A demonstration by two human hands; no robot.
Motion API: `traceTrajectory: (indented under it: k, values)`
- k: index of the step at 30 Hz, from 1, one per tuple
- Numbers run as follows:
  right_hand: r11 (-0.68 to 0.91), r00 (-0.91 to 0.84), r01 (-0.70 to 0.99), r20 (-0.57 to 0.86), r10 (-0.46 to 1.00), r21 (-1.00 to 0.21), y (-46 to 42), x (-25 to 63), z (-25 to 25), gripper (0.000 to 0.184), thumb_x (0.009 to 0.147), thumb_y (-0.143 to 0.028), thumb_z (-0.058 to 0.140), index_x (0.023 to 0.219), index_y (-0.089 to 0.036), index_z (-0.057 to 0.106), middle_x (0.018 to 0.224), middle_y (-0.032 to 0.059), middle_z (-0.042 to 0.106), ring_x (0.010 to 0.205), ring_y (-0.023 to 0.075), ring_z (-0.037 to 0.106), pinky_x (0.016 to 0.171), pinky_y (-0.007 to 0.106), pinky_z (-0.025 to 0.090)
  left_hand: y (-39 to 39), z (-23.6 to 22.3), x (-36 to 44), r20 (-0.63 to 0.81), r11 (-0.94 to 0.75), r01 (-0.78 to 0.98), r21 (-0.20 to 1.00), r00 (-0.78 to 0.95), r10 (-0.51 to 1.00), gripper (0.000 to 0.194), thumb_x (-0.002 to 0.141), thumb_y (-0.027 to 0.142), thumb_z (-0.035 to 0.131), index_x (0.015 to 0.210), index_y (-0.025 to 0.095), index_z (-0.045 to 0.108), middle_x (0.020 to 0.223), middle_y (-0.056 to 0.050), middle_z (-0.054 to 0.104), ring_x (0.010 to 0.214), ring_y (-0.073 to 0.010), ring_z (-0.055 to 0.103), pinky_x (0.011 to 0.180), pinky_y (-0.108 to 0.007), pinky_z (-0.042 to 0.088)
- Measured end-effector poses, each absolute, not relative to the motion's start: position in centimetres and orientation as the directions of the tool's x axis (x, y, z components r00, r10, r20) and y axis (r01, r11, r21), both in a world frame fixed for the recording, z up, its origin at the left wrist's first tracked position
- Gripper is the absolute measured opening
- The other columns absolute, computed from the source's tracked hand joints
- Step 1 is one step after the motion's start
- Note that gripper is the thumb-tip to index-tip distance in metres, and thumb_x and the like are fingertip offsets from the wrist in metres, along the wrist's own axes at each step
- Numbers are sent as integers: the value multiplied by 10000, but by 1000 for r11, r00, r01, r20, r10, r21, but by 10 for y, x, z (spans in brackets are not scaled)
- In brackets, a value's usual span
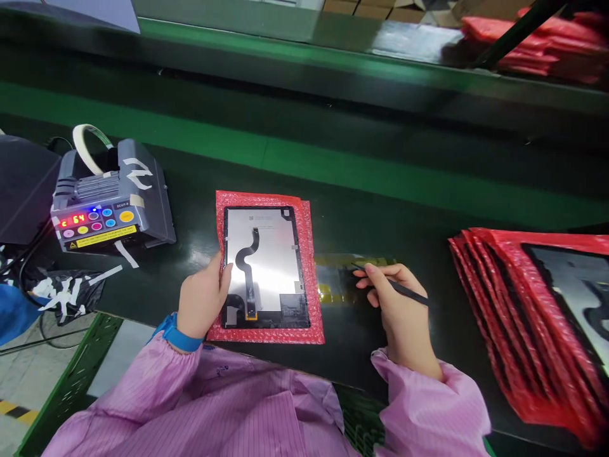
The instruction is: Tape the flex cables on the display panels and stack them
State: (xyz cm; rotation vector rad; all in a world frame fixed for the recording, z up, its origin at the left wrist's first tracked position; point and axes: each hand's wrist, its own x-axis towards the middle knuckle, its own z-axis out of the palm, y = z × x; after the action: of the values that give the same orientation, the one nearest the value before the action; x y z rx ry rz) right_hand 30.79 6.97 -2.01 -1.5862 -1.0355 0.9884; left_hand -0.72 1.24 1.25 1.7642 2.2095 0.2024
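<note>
Smock, dark bench, green ledge; left hand grasps panel, right hand black tool.

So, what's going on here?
A person's left hand touches the left edge of a screen panel lying on red bubble wrap. The right hand holds a slim dark tool, its tip over yellow-striped clear film beside the wrap. A tape machine stands to the left, a stack of red wrap to the right.
</note>
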Motion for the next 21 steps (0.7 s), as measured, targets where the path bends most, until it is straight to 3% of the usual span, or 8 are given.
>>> traceTrajectory:
  k: [2,4,6,8,11,14,17,21]
  values:
    - [-188,305,212,-118,945,-959,70,306,-18,479,672,-601,887,738,-215,612,721,36,751,400,66,461,351,200,323,12,10,-11,-122,233,893,384,-202,972,418,1029,336,489,1365,139,642,808,-102,777,713,-271,746,608,-297,452]
    - [-212,297,248,-134,945,-945,70,304,-14,489,647,-622,892,739,-217,634,696,21,734,387,57,434,348,200,320,8,8,-23,-104,252,778,576,-235,966,429,1015,386,508,1341,145,646,764,-72,751,629,-228,706,602,-292,476]
    - [-242,293,254,-164,942,-937,71,302,-11,507,610,-640,902,726,-218,648,666,11,713,384,56,419,340,200,299,2,7,-42,-129,277,535,798,-296,946,457,983,475,551,1288,147,642,761,-42,725,536,-171,639,540,-269,485]
    - [-267,289,241,-194,938,-933,72,301,-10,519,580,-649,911,712,-217,654,645,8,699,387,59,411,333,201,271,-7,7,-66,-194,279,231,932,-332,923,502,920,574,633,1191,151,640,815,-44,727,518,-142,614,464,-240,477]
    - [-282,301,207,-214,929,-937,73,300,-10,539,552,-658,916,689,-213,644,653,16,709,389,53,393,329,200,232,-19,9,-98,-264,247,-93,964,-337,904,548,824,624,759,1077,148,659,950,-108,776,627,-160,684,463,-225,514]
    - [-277,323,159,-215,922,-948,74,299,-12,568,506,-658,930,656,-213,611,686,35,735,406,65,443,326,201,215,-24,8,-118,-285,202,-253,946,-357,889,553,822,639,764,1044,137,701,991,-151,800,652,-179,711,481,-240,545]
    - [-258,344,99,-210,915,-961,75,298,-12,582,472,-648,944,630,-222,580,678,44,735,464,104,550,333,196,229,-23,2,-123,-251,120,-320,940,-411,876,522,799,657,780,903,149,721,756,-89,774,520,-144,643,430,-223,500]
    - [-153,376,39,-127,918,-987,67,293,-1,548,508,-591,953,613,-231,554,626,25,707,507,132,614,344,190,255,-24,-3,-117,-59,-66,-228,971,-500,864,413,778,560,848,731,189,673,510,37,614,406,-89,520,408,-189,429]
